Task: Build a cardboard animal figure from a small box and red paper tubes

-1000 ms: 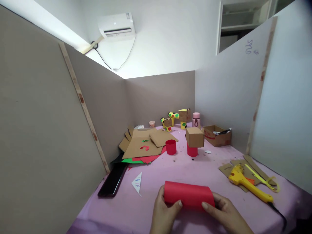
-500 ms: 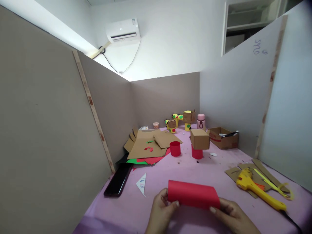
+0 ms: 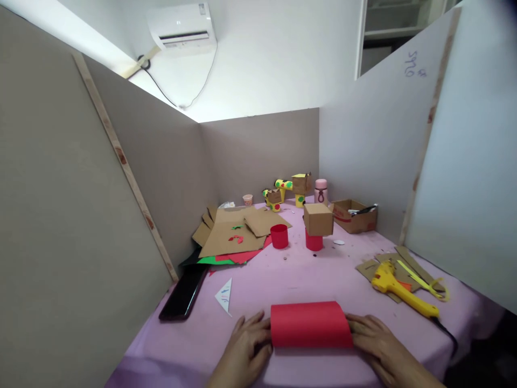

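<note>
A curved sheet of red paper lies crosswise at the table's near edge, rolled over like a half tube. My left hand grips its left end, fingertips against the edge and partly hidden. At the right end, my right hand holds the paper with its fingers tucked at the opening. Farther back stand a short red paper ring and a small cardboard box resting on another red ring.
A yellow glue gun lies on cardboard scraps at the right. On the left are a phone, a white paper triangle and cardboard sheets. Behind stand yellow spotted paper figures, a pink bottle and an open box.
The red paper has come down from a raised, tilted hold to lie level on the table. Both hands have shifted to its ends, and the whole view has turned slightly.
</note>
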{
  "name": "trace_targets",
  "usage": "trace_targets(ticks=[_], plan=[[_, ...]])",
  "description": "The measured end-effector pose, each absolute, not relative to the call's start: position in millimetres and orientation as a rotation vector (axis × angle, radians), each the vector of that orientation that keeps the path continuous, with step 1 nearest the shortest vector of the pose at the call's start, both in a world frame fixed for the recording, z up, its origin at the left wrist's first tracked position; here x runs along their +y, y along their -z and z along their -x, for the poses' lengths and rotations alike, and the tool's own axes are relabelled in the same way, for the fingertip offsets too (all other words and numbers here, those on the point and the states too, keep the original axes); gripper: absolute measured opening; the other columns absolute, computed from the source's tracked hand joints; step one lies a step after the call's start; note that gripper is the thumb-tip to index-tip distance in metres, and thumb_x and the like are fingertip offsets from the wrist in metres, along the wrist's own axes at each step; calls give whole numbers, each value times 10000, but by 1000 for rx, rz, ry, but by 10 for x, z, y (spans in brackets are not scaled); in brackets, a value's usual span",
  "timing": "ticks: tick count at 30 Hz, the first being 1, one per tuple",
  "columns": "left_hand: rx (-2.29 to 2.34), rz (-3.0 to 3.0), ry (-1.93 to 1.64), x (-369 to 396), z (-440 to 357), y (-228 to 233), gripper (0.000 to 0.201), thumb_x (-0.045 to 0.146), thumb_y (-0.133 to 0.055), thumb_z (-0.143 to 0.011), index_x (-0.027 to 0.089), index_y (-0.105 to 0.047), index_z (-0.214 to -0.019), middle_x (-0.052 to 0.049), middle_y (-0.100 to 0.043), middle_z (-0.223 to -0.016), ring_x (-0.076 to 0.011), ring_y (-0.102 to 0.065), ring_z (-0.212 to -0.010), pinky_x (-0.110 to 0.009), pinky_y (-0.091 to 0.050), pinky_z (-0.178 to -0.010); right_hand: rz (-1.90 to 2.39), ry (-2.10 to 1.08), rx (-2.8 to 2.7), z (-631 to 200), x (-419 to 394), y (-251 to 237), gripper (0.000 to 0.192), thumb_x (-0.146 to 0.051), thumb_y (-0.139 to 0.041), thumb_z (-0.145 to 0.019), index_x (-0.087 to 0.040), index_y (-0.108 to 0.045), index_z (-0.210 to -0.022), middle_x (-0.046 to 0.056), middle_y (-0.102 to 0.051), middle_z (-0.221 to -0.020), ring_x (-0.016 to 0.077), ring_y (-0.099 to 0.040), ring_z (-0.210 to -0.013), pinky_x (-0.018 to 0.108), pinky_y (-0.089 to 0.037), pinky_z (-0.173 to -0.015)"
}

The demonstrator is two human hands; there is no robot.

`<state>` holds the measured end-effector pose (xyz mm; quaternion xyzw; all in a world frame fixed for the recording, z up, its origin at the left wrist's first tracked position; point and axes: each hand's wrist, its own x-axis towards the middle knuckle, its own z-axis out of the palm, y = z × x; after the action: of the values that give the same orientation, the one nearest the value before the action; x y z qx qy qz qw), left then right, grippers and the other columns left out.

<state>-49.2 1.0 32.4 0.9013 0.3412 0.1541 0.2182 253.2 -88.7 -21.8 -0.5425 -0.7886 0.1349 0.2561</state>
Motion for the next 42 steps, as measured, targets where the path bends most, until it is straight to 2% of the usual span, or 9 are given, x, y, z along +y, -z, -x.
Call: trace_targets(ticks=[6, 10, 14, 19, 25, 29, 32, 37, 42], plan=[[968, -2581, -191, -16, 542, -382, 402, 214, -397, -878, 429, -541, -1185, 7, -438, -1421, -265, -285, -1358, -634, -184, -1045, 1591, -407, -2248, -2572, -948, 172, 475, -179, -418, -867, -351, -488, -1304, 110, -482, -1367, 328, -383, -1286, 639, -280, -985], [990, -2619, -136, 11, 558, -359, 435, 272, -362, -906, 477, -412, -1286, 8, -377, -1453, -259, -270, -1362, -623, -191, -1050, 1636, -405, -2230, -2586, -1005, 125, 502, -166, -385, -872, -373, -452, -1325, 94, -457, -1383, 315, -379, -1287, 636, -282, -989], [999, -2616, -140, 41, 600, -299, 407, 342, -339, -915, 469, -406, -1296, 9, -333, -1471, -262, -261, -1366, -615, -182, -1058, 1607, -386, -2164, -2618, -1069, 210, 473, -185, -376, -877, -366, -492, -1298, 84, -460, -1381, 320, -393, -1279, 644, -280, -988], [1051, -2301, -471, 173, 714, -87, 442, 395, -426, -865, 293, -495, -1289, -82, -502, -1367, -265, -415, -1290, -502, -263, -1085, 1520, -489, -1760, -2680, -1022, 298, 338, -313, -416, -890, -231, -678, -1088, 128, -637, -1198, 293, -558, -1138, 491, -392, -982], [946, -1830, -753, 224, 610, -9, 497, 341, -538, -806, 187, -495, -1277, -123, -562, -1299, -238, -524, -1191, -362, -406, -1009, 1432, -731, -1443, -2491, -787, 68, 444, -345, -579, -799, -154, -586, -1200, 125, -643, -1169, 263, -586, -1066, 355, -448, -920], [909, -1731, -741, 225, 397, -116, 410, 274, -584, -770, 199, -591, -1173, -96, -667, -1127, -227, -615, -1030, -328, -456, -915, 1248, -1017, -1324, -2296, -639, -103, 182, -238, -593, -754, -184, -715, -878, 35, -720, -821, 211, -631, -757, 286, -476, -681], [955, -1611, -804, 380, 240, -196, 400, 301, -610, -732, 159, -626, -1105, -105, -694, -989, -222, -647, -873, -309, -490, -772, 1205, -1086, -1224, -2280, -486, -179, 132, -267, -599, -737, -185, -698, -709, -12, -671, -608, 165, -586, -594, 243, -428, -551], [929, -1553, -864, 853, 30, -272, 566, 474, -485, -789, 104, -502, -1217, -177, -667, -1057, -241, -658, -899, -341, -505, -748, 1188, -1134, -1064, -2378, -111, -263, 251, -345, -659, -659, -174, -719, -833, -9, -677, -577, 152, -573, -510, 255, -443, -551], [1119, -1723, -976, 1211, 22, -353, 454, 372, -420, -818, 110, -551, -1165, -184, -636, -1129, -247, -623, -1004, -382, -478, -849, 1221, -1270, -895, -2377, 120, -227, 360, -404, -646, -672, -181, -712, -947, 34, -699, -584, 264, -675, -635, 376, -516, -659]])
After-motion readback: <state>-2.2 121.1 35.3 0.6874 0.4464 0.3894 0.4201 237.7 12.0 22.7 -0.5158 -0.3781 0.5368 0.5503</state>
